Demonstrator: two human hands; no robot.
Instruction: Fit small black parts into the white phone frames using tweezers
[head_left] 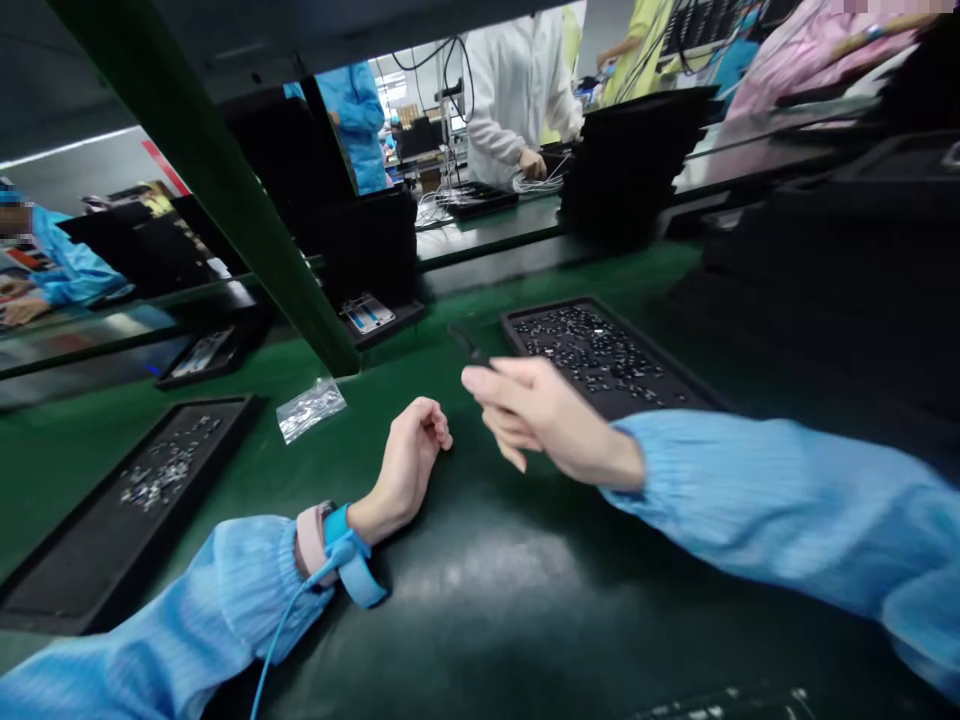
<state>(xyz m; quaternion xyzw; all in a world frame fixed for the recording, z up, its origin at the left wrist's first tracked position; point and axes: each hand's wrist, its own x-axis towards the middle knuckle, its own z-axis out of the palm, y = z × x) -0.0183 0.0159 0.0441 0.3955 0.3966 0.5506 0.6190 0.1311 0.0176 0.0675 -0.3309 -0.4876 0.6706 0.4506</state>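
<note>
My left hand (pixel 411 462) rests on the green bench with its fingers curled loosely inward; nothing shows in it. A blue strap with a cord sits on that wrist (pixel 351 556). My right hand (pixel 534 412) hovers just right of it, fingers pressed together around a thin dark tool (pixel 469 346) that pokes out up and left. Right behind this hand lies a black tray (pixel 525 318) holding several tiny dark parts. Both arms wear light blue sleeves.
A second black tray (pixel 225 410) with small shiny parts lies at the left. A little clear bag (pixel 310 408) sits beside a slanted green post (pixel 247 215). Black stacked trays (pixel 630 160) and other people in work coats stand across the bench.
</note>
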